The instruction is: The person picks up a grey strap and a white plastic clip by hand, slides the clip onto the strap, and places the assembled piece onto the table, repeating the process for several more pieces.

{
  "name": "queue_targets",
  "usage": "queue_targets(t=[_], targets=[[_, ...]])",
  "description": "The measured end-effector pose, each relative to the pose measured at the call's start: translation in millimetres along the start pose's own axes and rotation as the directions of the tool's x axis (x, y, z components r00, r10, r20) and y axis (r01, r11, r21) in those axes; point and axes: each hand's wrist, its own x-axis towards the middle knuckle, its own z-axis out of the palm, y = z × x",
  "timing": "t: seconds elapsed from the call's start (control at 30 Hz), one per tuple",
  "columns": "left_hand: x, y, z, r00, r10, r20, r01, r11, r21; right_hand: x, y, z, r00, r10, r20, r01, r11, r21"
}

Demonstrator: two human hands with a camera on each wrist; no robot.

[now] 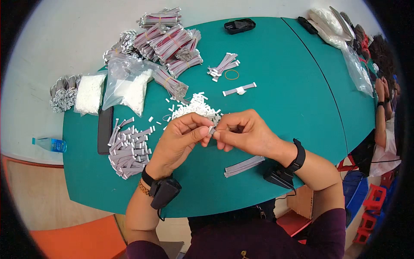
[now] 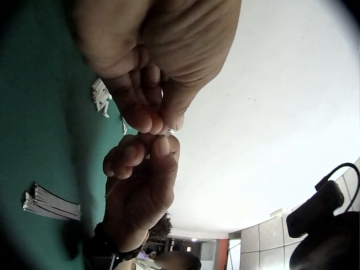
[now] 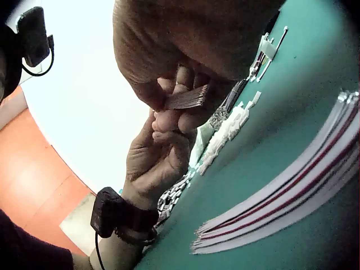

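Thumb and fingertips of the left hand (image 1: 181, 137) pinch a small white piece (image 1: 211, 130), seen in the left wrist view as a bright white bit (image 2: 171, 131). Right against it, the right hand (image 1: 250, 134) holds a short flat grey ribbon cable (image 3: 188, 99) between thumb and curled fingers, its cut end sticking out in the right wrist view. Both hands' fingertips meet above the green table (image 1: 194, 190). Just behind them lies a pile of small white connectors (image 1: 196, 105). The fingers hide most of the joined parts.
Grey cables with white ends (image 1: 129, 151) are heaped at left; loose ribbon cables (image 1: 244, 166) lie near the right wrist. Farther back are bundled cables (image 1: 170, 43), bags of white pieces (image 1: 89, 94), a cable with a white piece (image 1: 239, 90) and a rubber band (image 1: 231, 74).
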Motion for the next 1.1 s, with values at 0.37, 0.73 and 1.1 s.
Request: queue_targets(t=[0.37,0.73,1.1], targets=[[0.1,0.9,3.0,1.000,0.019,-0.025,-0.017,0.999,0.045,1.8,-3.7,-1.9,0.996,0.087,0.016,-0.087,0.995,0.046],[0.6,4.6,4.5,0.990,0.112,-0.083,-0.082,0.950,0.301,2.9,0.5,-3.6,0.997,0.075,0.024,-0.075,0.997,0.016],[2.5,-0.2,4.6,0.988,0.153,0.009,-0.153,0.979,0.133,2.5,-2.9,-3.7,0.996,0.075,0.042,-0.080,0.989,0.126]])
